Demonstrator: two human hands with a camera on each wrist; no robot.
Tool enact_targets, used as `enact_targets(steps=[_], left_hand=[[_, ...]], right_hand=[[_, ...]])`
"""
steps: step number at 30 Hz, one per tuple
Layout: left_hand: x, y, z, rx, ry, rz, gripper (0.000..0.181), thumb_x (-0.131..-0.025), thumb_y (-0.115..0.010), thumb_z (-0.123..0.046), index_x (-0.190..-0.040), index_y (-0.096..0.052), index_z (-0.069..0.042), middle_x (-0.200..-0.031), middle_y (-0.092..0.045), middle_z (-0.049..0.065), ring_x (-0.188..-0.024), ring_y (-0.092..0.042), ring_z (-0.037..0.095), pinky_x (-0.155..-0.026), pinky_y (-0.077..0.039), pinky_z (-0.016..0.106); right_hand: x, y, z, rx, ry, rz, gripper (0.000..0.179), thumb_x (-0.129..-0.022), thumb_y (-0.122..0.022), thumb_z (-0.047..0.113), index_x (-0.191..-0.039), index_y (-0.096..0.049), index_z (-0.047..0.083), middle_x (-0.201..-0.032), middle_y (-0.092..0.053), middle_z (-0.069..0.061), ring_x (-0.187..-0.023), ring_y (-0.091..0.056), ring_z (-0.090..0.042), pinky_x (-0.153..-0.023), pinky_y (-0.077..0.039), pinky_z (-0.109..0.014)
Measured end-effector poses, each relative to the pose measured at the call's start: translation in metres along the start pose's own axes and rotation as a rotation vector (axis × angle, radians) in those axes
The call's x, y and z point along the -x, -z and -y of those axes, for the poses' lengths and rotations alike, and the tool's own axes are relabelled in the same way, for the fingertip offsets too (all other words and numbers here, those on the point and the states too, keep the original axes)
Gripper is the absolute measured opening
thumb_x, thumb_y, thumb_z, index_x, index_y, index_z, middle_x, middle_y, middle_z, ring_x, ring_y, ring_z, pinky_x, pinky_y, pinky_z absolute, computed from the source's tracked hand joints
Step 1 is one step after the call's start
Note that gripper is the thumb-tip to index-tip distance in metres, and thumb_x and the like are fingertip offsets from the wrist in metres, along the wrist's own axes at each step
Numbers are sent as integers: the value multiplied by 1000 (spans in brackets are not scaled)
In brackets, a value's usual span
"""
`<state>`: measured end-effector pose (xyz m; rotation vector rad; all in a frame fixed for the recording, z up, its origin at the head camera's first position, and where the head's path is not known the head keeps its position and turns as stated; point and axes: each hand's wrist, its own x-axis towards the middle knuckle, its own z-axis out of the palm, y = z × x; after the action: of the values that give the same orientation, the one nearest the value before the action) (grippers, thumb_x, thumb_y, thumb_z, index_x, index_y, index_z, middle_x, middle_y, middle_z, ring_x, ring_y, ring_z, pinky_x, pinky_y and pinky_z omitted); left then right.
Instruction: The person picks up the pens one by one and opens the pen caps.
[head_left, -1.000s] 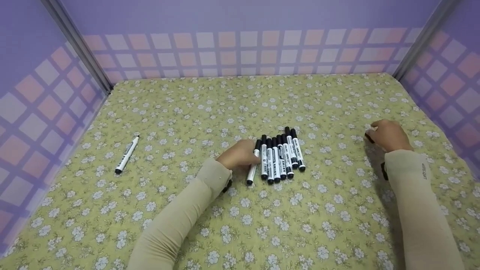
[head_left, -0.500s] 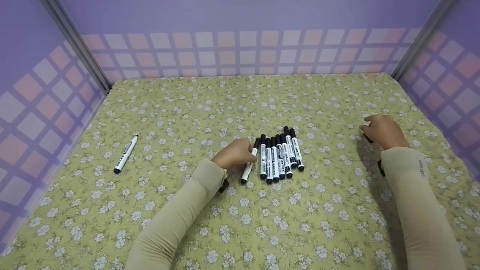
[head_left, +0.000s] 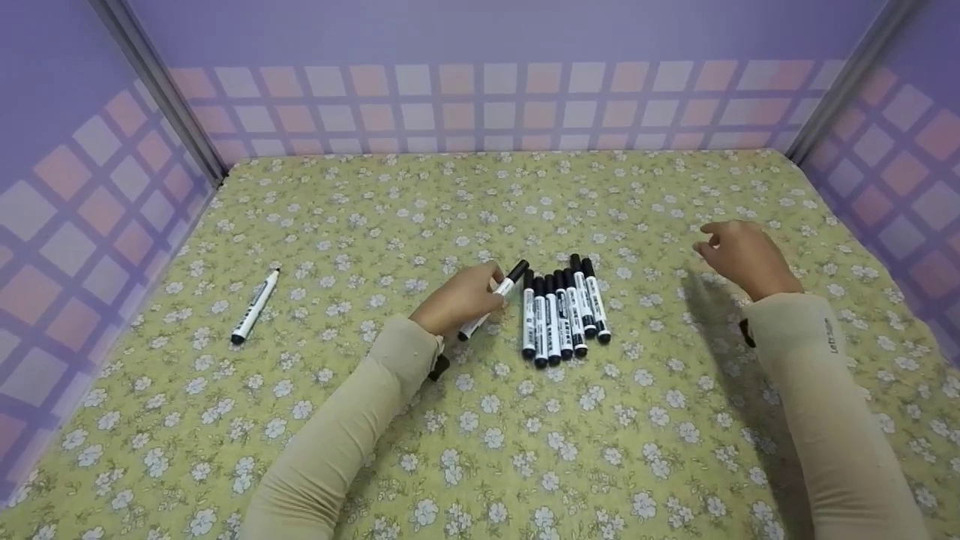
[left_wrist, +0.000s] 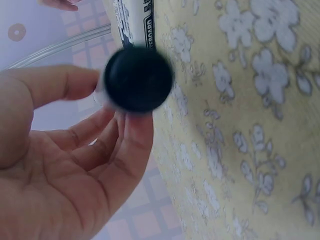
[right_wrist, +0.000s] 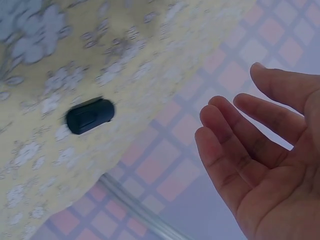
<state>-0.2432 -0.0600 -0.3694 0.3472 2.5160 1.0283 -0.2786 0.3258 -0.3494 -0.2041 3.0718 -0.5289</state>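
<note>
With twelve o'clock at the far purple wall with pink-and-white checks [head_left: 525, 30], the left hand [head_left: 459, 300] pinches a slim white plastic marker with a black cap [head_left: 513, 277] over the middle of a yellow-green floral cloth [head_left: 645, 435], cap toward one o'clock, lower end toward seven. The cap comes right up to a row of seven black-capped white markers [head_left: 562, 315] at the left hand's three o'clock, so any turn is probably best made from the wrist, easing the cap toward eleven to spare the row. A light pinch near mid-barrel should curb swivelling. The right hand [head_left: 748, 262], between two and three o'clock from the row, holds nothing, fingers loosely bent, thumb apart. Fingers cover the held barrel's middle; whether its ends touch the row or the cloth cannot be told. The left-wrist view shows a blurred round black end [left_wrist: 139, 80] hiding part of a lettered white barrel [left_wrist: 137, 22], perhaps a neighbour's, cut off by the frame. The right-wrist view has a blurred short dark cylinder [right_wrist: 90, 115], unidentifiable. A lone white marker [head_left: 255, 306] lies at the left hand's nine o'clock, its far tip too small to read.
</note>
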Motion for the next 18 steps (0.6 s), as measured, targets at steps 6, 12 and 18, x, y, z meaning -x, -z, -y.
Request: enact_targets(steps=[6, 12, 18], left_hand=[[0, 3, 1, -1, -44, -48, 36, -101, -42, -14, -136, -48, -9, -111, -59, 11, -58, -43, 13, -55, -40, 28], [2, 6, 1, -100, -112, -132, 35, -102, -42, -15, -135, -53, -11, -115, -56, 11, -70, -44, 16, -63, -39, 30], [5, 8, 3, -159, -221, -209, 34, -101, -47, -17, -133, -57, -11, -113, -57, 8, -86, -51, 19, -72, -44, 33]], right_hand=[[1, 0, 25, 30, 80, -56, 40, -97, -55, 14, -131, -54, -7, -117, -59, -34, -94, -63, -44, -80, -49, -56], [3, -3, 49, 47, 171, -108, 37, -96, -58, 13, -128, -58, -5, -116, -61, -30, -98, -63, -41, -78, -52, -53], [6, -8, 72, 69, 293, -178, 33, -94, -62, 12, -123, -62, -3, -113, -63, -25, -90, -65, -35, -75, -54, -47]])
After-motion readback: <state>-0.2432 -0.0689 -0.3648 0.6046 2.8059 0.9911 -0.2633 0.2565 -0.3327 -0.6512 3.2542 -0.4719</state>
